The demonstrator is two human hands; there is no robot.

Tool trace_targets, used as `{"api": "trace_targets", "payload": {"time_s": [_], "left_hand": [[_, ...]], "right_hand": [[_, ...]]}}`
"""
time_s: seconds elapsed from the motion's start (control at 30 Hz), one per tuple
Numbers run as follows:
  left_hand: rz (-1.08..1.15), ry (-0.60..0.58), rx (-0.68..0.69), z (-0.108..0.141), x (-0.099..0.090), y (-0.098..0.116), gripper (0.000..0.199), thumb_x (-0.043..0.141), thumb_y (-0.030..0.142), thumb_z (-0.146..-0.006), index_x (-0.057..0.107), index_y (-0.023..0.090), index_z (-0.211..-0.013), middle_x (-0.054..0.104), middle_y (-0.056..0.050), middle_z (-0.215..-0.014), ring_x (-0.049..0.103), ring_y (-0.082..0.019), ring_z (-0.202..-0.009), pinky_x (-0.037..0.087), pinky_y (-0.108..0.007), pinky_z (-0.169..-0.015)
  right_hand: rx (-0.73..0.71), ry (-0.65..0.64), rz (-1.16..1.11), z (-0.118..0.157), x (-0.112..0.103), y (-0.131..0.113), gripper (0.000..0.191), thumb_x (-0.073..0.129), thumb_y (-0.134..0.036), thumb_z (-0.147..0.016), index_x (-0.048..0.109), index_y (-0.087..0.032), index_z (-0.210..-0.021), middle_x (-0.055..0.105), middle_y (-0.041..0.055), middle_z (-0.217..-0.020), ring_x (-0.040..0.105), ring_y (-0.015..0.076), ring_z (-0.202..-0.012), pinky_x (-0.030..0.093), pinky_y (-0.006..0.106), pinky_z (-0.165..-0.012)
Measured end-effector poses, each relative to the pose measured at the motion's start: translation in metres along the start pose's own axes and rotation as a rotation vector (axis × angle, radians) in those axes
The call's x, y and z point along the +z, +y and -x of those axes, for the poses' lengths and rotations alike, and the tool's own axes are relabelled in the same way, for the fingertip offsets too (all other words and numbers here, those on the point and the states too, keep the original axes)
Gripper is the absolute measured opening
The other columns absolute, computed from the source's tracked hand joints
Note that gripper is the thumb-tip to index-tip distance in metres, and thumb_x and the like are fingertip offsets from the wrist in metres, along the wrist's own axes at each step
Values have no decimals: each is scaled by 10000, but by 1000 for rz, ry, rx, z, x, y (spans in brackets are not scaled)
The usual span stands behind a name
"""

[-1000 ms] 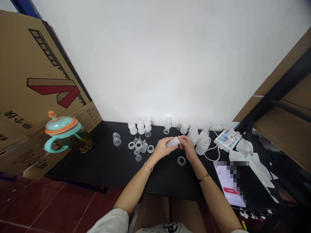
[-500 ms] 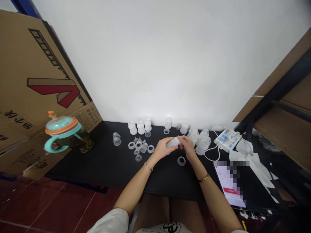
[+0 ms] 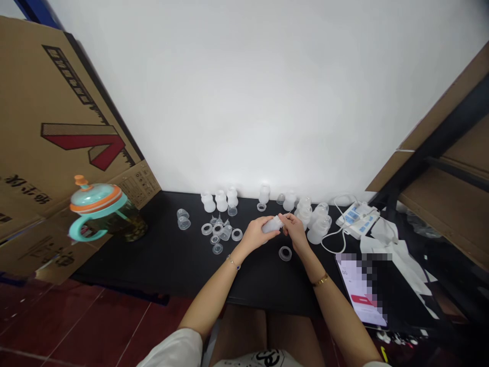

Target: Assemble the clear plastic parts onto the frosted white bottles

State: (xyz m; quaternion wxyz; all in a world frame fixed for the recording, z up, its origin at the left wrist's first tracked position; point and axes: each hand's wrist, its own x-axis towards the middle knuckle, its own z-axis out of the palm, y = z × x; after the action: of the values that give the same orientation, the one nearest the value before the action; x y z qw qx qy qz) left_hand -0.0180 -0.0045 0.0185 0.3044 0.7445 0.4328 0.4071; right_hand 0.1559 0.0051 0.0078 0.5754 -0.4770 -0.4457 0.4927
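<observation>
My left hand (image 3: 256, 234) is wrapped round a small white baby bottle (image 3: 272, 225), tilted with its neck towards the right. At that neck the fingers of my right hand (image 3: 294, 227) are pinched together; what lies between them is too small and covered to make out. A translucent collar ring (image 3: 284, 253) lies on the black table below my right hand. Left of my hands are several more rings (image 3: 237, 234), with clear nipples (image 3: 225, 232) among them. Bottle bodies (image 3: 221, 201) stand along the wall, and assembled bottles (image 3: 319, 228) stand just right of my right hand.
Two clear caps (image 3: 184, 223) lie on the left of the table (image 3: 160, 260). A teal-lidded jug (image 3: 103, 211) stands by a cardboard box (image 3: 57, 127). To the right are a white power strip (image 3: 358, 219) with a cable, crumpled white paper (image 3: 401, 255) and a tablet (image 3: 361, 295).
Almost nothing differs. Both hands stay at the bottle, with only a very slight shift of the fingers and of the view.
</observation>
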Motion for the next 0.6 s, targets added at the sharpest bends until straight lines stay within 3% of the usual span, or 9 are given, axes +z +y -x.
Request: {"api": "trace_targets", "payload": {"time_s": [0.6], "left_hand": [[-101,-34,46,1,-1,-1,553,763,397,-833,638,218,-1342,682,-91,-1347,640,-275,-1243,478,-395,-1083]], "right_hand": [[-6,21,33,-2,-2,5,477,821,-642,-702,577,-232,-715,377,-100,-430,285,80,-380,201,251,-390]]}}
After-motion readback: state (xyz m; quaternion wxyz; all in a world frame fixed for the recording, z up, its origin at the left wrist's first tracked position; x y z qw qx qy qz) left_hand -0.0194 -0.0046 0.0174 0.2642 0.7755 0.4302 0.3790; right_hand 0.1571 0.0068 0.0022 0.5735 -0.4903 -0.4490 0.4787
